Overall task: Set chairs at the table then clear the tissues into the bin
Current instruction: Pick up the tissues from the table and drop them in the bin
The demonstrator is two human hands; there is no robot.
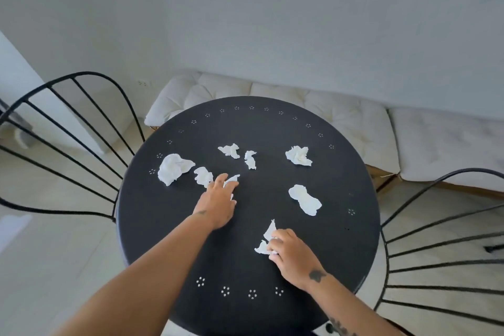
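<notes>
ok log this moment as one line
stage: clearing table; left hand: touches middle tissue; right hand: holds near tissue; loose tissues: six; bin: unseen

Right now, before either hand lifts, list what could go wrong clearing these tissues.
1. The right hand grips the near tissue by one part; its loose ends stick out and could slip free.
2. The left hand, reaching onto the middle tissue, could nudge the neighbouring tissue aside.
3. No bin is in view; carried handfuls might drop on the way.
</notes>
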